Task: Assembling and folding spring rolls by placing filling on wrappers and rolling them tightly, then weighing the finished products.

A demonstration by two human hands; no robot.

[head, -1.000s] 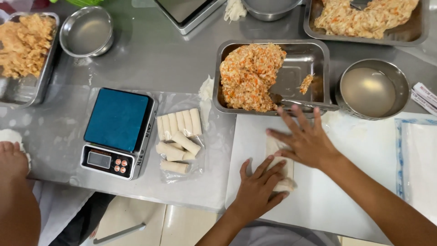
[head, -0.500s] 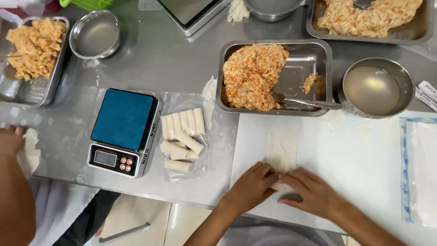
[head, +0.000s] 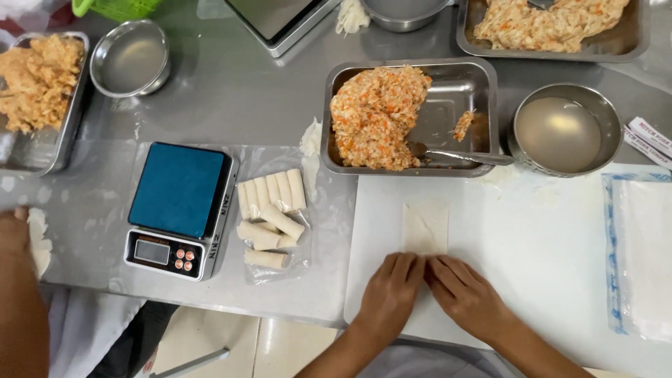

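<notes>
Side by side, the left hand and right hand press flat on the wrapper's near end on the white board — filling tray within reach.

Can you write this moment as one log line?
left hand: on wrapper | right hand: on wrapper | surface: white board | nearby: filling tray, finished rolls
</notes>
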